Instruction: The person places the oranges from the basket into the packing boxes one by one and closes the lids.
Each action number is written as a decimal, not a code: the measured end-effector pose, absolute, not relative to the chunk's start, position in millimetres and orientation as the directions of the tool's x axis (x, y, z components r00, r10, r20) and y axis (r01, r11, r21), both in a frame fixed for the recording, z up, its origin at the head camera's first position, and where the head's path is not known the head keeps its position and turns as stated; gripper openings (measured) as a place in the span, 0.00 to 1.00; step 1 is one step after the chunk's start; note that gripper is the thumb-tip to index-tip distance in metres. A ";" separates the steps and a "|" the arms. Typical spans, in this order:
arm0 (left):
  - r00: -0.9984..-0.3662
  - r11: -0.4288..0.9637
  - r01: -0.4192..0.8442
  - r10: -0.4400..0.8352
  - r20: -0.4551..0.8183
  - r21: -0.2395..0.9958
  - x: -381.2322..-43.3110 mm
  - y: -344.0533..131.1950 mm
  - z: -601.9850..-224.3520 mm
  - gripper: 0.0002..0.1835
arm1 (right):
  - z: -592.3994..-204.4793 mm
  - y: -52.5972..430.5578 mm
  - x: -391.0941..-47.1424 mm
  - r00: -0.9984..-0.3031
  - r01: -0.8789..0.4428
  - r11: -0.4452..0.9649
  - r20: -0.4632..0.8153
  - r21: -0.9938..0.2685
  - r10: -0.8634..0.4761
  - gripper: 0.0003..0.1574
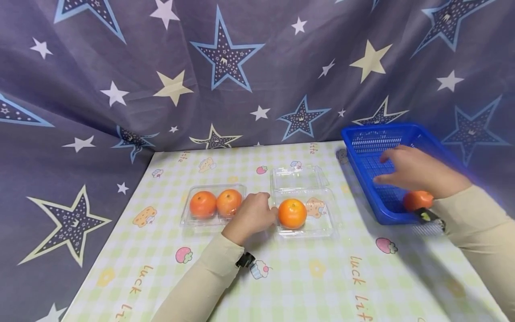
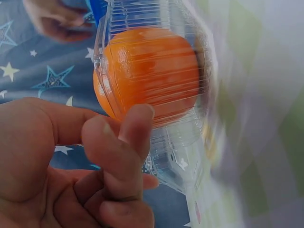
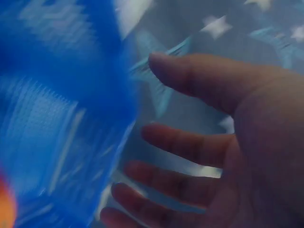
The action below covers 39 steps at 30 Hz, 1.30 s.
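My left hand [image 1: 252,218] hovers by the left rim of an open clear plastic clamshell box [image 1: 322,226] with one orange [image 1: 292,213] in its left half. In the left wrist view its fingers [image 2: 116,166] are loosely bent close to the box wall, pinching nothing that I can make out; whether a fingertip touches the box is unclear. My right hand [image 1: 418,172] is over the blue plastic basket [image 1: 374,205], thumb and fingers spread, holding nothing. One orange [image 1: 417,200] is in the basket's near end, partly hidden by the right wrist.
Left of my left hand is another clear box [image 1: 189,221] holding two oranges [image 1: 203,204]. The open box's lid [image 1: 299,178] lies folded back behind it. A checked tablecloth [image 1: 306,290] covers the table, and a star-patterned curtain [image 1: 265,89] hangs behind.
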<state>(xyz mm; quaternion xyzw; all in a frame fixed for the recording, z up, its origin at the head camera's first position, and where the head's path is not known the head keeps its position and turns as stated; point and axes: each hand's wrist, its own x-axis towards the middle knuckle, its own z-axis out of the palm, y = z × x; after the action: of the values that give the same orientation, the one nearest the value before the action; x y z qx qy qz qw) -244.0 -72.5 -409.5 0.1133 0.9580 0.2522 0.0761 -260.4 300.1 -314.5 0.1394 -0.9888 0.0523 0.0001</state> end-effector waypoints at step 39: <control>-0.966 0.705 0.076 0.227 -0.122 0.705 -278.3 -50.8 -406.6 0.26 | -319.8 375.4 -267.4 -0.909 -0.236 0.951 -0.302 -0.198 -0.288 0.36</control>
<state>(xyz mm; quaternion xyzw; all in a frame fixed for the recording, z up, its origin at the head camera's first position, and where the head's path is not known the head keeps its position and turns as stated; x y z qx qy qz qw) -278.3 -50.8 -406.6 0.0825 0.9180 0.3748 0.1002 -267.4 375.4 -319.8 0.1344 -0.9738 0.0789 -0.1657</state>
